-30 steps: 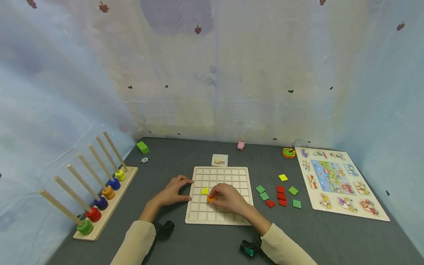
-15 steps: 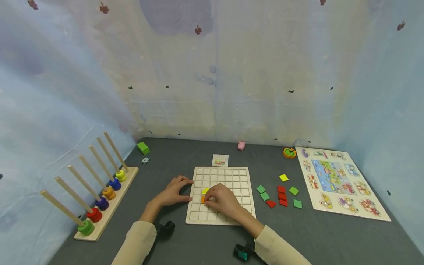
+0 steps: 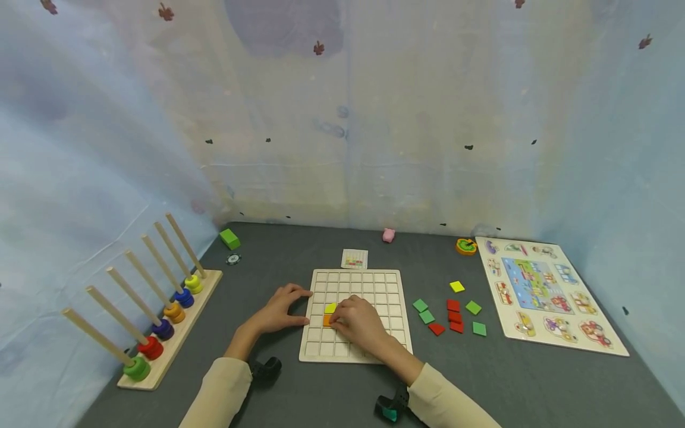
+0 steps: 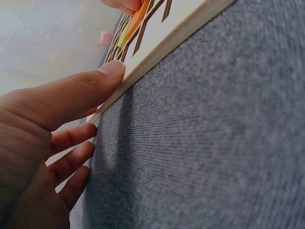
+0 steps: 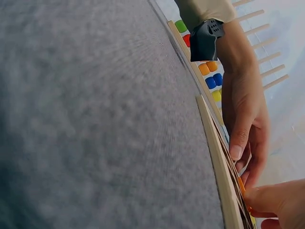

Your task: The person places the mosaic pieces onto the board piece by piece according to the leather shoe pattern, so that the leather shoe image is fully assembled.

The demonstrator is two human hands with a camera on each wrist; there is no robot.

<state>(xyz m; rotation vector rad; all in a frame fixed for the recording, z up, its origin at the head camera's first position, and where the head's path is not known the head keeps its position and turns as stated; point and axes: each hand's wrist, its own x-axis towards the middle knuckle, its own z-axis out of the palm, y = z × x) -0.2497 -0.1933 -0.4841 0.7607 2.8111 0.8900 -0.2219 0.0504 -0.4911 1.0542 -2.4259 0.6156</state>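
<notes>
The wooden grid board (image 3: 382,284) lies in front of me, with a yellow tile (image 3: 329,308) set in one of its squares. An orange tile (image 3: 326,321) is in the square just below the yellow one. My right hand (image 3: 361,323) reaches across the board and pinches the orange tile at its right side, covering part of it. My left hand (image 3: 278,309) rests against the board's left edge, fingers spread. In the left wrist view the thumb (image 4: 102,76) touches the board's rim, and the right fingertips (image 4: 126,5) meet the orange tile.
Right of the board lie several loose green tiles (image 3: 426,317), red tiles (image 3: 453,316) and a yellow tile (image 3: 457,286). A pattern card (image 3: 354,258) sits behind the board. A peg stacker (image 3: 176,333) stands left, a picture puzzle (image 3: 500,285) right.
My right hand has moved slightly left with the orange tile, which now sits in line under the yellow tile. The left hand stays at the board's edge.
</notes>
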